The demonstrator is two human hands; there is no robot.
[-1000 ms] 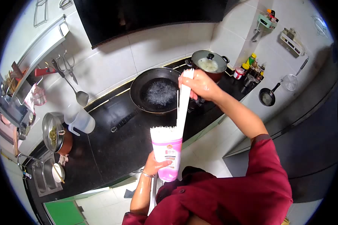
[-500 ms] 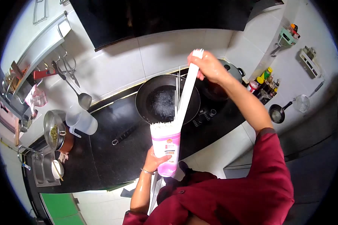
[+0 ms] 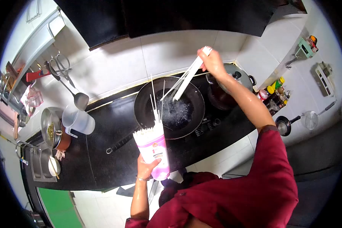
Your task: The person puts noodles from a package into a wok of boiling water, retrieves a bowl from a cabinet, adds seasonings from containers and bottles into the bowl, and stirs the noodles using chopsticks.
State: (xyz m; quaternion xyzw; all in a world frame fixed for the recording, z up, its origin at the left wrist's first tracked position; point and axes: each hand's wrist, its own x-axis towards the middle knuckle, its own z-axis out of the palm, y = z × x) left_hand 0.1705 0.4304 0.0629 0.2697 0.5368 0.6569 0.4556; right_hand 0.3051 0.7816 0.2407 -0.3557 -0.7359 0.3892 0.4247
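Observation:
My right hand (image 3: 213, 64) is closed round the top of a bundle of white noodle sticks (image 3: 188, 79), which slants down over the wok. The bundle's lower end is over the bubbling water in the black wok (image 3: 144, 102). My left hand (image 3: 146, 167) grips a pink and white noodle packet (image 3: 154, 152) in front of the wok. The packet's top is open and full of noodle ends; a few sticks stand up out of it, apart from the bundle.
Right of the wok sits a lidded pot (image 3: 220, 97), with bottles (image 3: 273, 93) beyond. A plastic jug (image 3: 79, 121), a pot with a strainer (image 3: 64, 142) and a sink (image 3: 38, 165) are at the left. Utensils hang on the wall.
My right hand has drawn the bundle up and clear of the packet, over the wok. The packet in my left hand has moved a little left in the view, which has shifted too.

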